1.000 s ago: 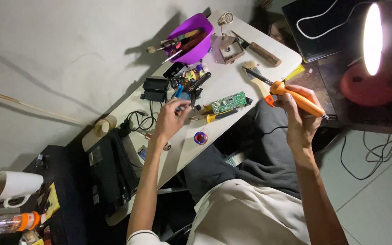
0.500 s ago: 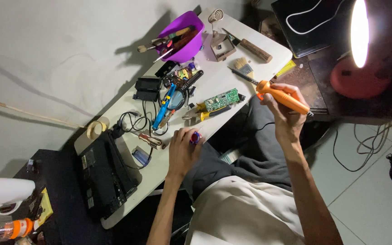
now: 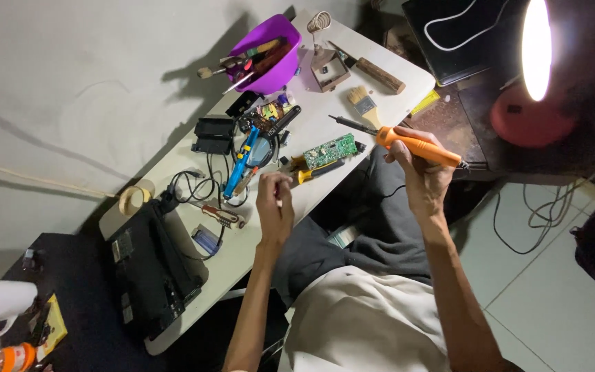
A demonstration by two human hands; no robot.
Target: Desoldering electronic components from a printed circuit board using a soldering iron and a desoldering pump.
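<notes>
The right hand (image 3: 418, 169) is closed around the orange handle of a soldering iron (image 3: 408, 143), held in the air just right of the green circuit board (image 3: 330, 150), with the dark metal tip pointing left and slightly away from the person, above the table (image 3: 394, 69) and close to a small paintbrush (image 3: 361, 103). The left hand (image 3: 275, 200) hovers just below and left of the circuit board, fingers curled together as if pinching something small; what sits between the fingertips is too small to make out. The board lies near the table's front edge, touching yellow-handled pliers (image 3: 308, 172), with a blue-handled tool (image 3: 240, 160) and a tangle of black cable farther left of it. Up and left of the board stands a purple bowl (image 3: 270, 58) full of tools; up and right, a small wire iron stand (image 3: 325, 58). A lit lamp (image 3: 535, 52) glares well to the right of the board. The likely risks: the iron's tip could brush the brush bristles or the cables if the wrist drifts, since both lie close; its cord hanging over the lap could snag and jerk the tip; and the left hand's fingers, working so near the board, could meet the tip.
</notes>
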